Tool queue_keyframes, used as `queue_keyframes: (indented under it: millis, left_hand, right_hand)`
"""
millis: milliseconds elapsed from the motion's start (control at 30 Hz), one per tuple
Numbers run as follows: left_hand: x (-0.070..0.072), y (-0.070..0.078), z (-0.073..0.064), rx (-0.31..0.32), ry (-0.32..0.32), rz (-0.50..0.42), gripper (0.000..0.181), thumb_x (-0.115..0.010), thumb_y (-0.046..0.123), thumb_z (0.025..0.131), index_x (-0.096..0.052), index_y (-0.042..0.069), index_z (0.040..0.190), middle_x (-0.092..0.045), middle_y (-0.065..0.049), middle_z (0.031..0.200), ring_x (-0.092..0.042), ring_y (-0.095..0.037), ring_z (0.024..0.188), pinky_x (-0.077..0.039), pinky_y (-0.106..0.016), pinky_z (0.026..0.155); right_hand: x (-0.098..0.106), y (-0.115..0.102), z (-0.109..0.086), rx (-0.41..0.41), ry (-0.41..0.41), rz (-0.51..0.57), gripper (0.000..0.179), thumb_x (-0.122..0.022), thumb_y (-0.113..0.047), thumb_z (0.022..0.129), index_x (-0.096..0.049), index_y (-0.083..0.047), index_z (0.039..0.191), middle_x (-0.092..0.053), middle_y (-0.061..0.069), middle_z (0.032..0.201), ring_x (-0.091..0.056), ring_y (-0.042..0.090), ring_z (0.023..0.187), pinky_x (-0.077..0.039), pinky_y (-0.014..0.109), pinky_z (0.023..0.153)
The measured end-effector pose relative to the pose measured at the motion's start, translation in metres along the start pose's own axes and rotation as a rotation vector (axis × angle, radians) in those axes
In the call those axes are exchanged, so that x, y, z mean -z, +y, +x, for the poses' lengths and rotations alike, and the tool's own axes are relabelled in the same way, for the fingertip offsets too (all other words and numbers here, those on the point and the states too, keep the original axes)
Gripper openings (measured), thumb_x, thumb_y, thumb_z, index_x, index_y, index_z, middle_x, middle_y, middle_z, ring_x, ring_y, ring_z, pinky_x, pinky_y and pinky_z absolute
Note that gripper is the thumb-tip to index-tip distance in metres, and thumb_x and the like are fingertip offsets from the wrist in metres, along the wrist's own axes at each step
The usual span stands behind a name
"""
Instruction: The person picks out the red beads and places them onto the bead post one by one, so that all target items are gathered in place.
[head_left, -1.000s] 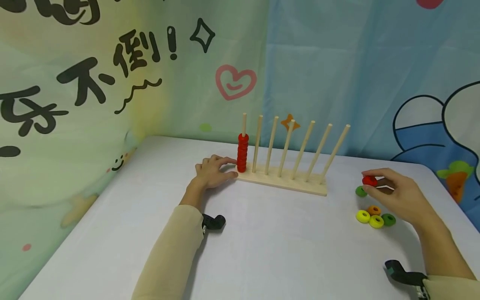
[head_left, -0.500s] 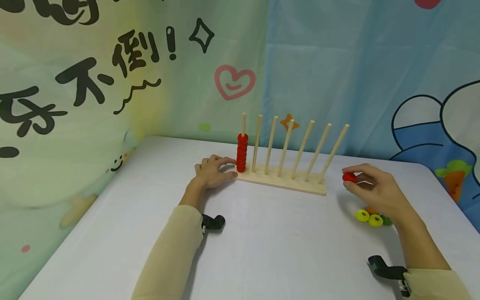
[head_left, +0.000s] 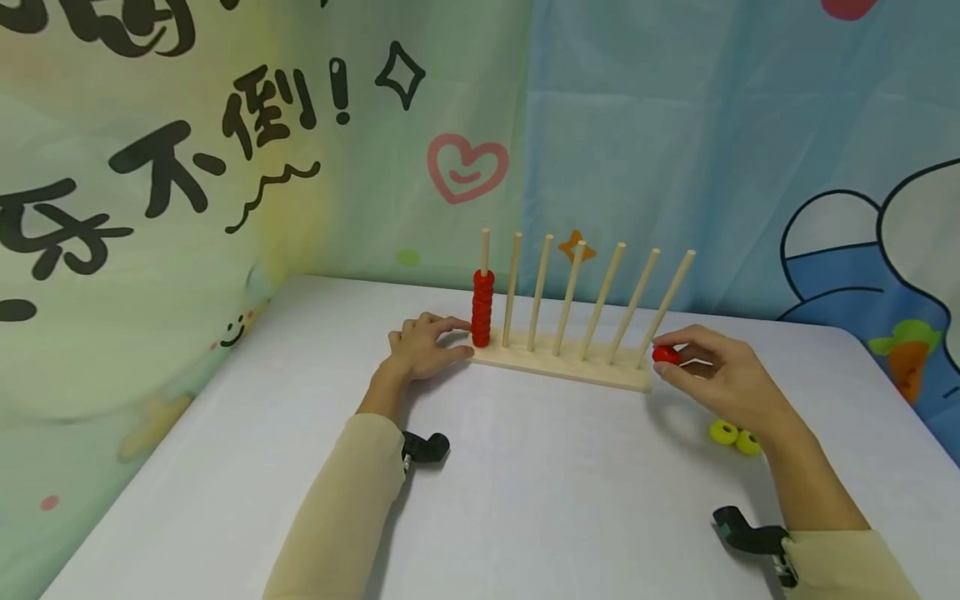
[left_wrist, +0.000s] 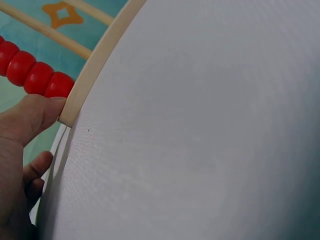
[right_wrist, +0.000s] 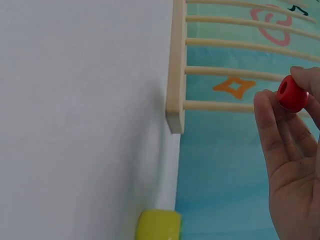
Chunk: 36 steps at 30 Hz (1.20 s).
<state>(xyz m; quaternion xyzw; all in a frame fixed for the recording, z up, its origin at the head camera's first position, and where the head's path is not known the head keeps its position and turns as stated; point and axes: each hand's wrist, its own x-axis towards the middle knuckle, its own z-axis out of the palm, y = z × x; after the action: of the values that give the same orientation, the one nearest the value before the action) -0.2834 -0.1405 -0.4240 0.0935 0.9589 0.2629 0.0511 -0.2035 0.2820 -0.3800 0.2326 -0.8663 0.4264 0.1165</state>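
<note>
A wooden bead rack with a row of upright pegs stands toward the back of the table. Its leftmost peg carries a stack of red beads, the peg's tip showing above them. My left hand holds the left end of the base between thumb and index finger; in the left wrist view the thumb lies beside the lowest bead. Just off the rack's right end, my right hand pinches one red bead between thumb and fingertips, raised above the table. The bead's hole shows in the right wrist view.
Yellow beads lie on the white table by the right forearm, which hides what is behind it. A printed cloth backdrop hangs behind the table. Black camera mounts sit on both wrists.
The right hand has carried the red bead leftward, away from the loose beads and up to the rack's right end. My left hand stays at the base.
</note>
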Motion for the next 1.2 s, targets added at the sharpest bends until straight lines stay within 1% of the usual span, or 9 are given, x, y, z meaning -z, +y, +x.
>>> queue_keyframes:
  millis: [133, 267, 333, 467, 567, 700, 900, 1033, 1200]
  left_hand:
    - [0.0, 0.001, -0.001, -0.002, 0.007, -0.002, 0.049, -0.06, 0.056, 0.094, -0.06, 0.041, 0.14, -0.045, -0.009, 0.152, -0.036, -0.037, 0.137, -0.024, -0.058, 0.104]
    - [0.0, 0.001, -0.001, -0.003, 0.002, -0.002, 0.049, -0.06, 0.055, 0.094, -0.059, 0.041, 0.141, -0.045, -0.008, 0.152, -0.036, -0.038, 0.137, -0.024, -0.058, 0.104]
    - [0.0, 0.0, -0.002, -0.001, 0.003, 0.002, 0.049, -0.06, 0.055, 0.094, -0.059, 0.041, 0.14, -0.045, -0.008, 0.152, -0.036, -0.038, 0.137, -0.025, -0.058, 0.104]
    - [0.0, 0.0, -0.002, 0.004, 0.008, 0.006, 0.048, -0.06, 0.055, 0.093, -0.06, 0.041, 0.139, -0.045, -0.007, 0.151, -0.036, -0.038, 0.137, -0.025, -0.058, 0.103]
    - [0.001, 0.0, -0.001, 0.005, 0.01, 0.003, 0.048, -0.06, 0.055, 0.093, -0.06, 0.041, 0.139, -0.045, -0.007, 0.151, -0.036, -0.038, 0.137, -0.025, -0.058, 0.103]
    - [0.001, 0.0, 0.0, 0.0, 0.008, -0.004, 0.049, -0.061, 0.055, 0.092, -0.06, 0.04, 0.139, -0.046, -0.008, 0.151, -0.035, -0.039, 0.137, -0.024, -0.059, 0.104]
    - [0.002, 0.001, -0.001, 0.0, 0.01, -0.003, 0.049, -0.062, 0.054, 0.092, -0.06, 0.04, 0.14, -0.046, -0.008, 0.151, -0.036, -0.039, 0.137, -0.025, -0.059, 0.104]
    - [0.001, 0.001, 0.0, -0.006, 0.009, -0.004, 0.049, -0.061, 0.055, 0.093, -0.06, 0.041, 0.14, -0.046, -0.008, 0.151, -0.036, -0.039, 0.137, -0.024, -0.059, 0.104]
    - [-0.001, 0.0, 0.0, -0.012, 0.017, -0.007, 0.049, -0.061, 0.055, 0.093, -0.061, 0.041, 0.139, -0.046, -0.008, 0.151, -0.037, -0.039, 0.136, -0.025, -0.059, 0.103]
  right_hand:
    - [-0.001, -0.004, 0.003, 0.026, -0.023, -0.011, 0.033, -0.076, 0.0, 0.09, -0.069, -0.006, 0.122, -0.068, 0.007, 0.115, -0.067, 0.003, 0.093, -0.05, 0.01, 0.085]
    - [-0.003, -0.008, 0.006, 0.036, -0.032, -0.017, 0.034, -0.076, 0.001, 0.09, -0.069, -0.007, 0.123, -0.068, 0.008, 0.114, -0.066, 0.001, 0.095, -0.05, 0.009, 0.085]
    - [-0.005, -0.01, 0.008, 0.039, -0.031, -0.027, 0.034, -0.076, 0.0, 0.09, -0.07, -0.009, 0.122, -0.068, 0.007, 0.114, -0.066, 0.0, 0.095, -0.049, 0.009, 0.085]
    - [-0.009, -0.014, 0.014, 0.067, -0.03, -0.03, 0.036, -0.077, 0.001, 0.089, -0.07, -0.009, 0.123, -0.066, 0.007, 0.115, -0.064, 0.001, 0.096, -0.05, 0.01, 0.085]
    - [-0.014, -0.016, 0.019, 0.088, -0.018, -0.014, 0.038, -0.077, 0.003, 0.088, -0.07, -0.008, 0.123, -0.066, 0.007, 0.114, -0.065, 0.002, 0.095, -0.051, 0.011, 0.084]
    - [-0.02, -0.02, 0.024, 0.115, 0.004, 0.046, 0.038, -0.077, 0.006, 0.087, -0.07, -0.007, 0.122, -0.066, 0.007, 0.111, -0.067, 0.006, 0.092, -0.053, 0.013, 0.083]
    - [-0.033, -0.026, 0.036, 0.181, -0.002, 0.154, 0.037, -0.074, 0.012, 0.086, -0.07, -0.003, 0.119, -0.066, 0.009, 0.11, -0.069, 0.009, 0.092, -0.055, 0.018, 0.084]
    - [-0.041, -0.029, 0.043, 0.23, -0.008, 0.2, 0.038, -0.073, 0.014, 0.085, -0.07, -0.002, 0.119, -0.066, 0.01, 0.107, -0.069, 0.009, 0.089, -0.057, 0.02, 0.082]
    - [-0.046, -0.037, 0.052, 0.254, -0.018, 0.227, 0.036, -0.071, 0.014, 0.086, -0.07, -0.003, 0.118, -0.066, 0.01, 0.11, -0.068, 0.011, 0.091, -0.057, 0.021, 0.081]
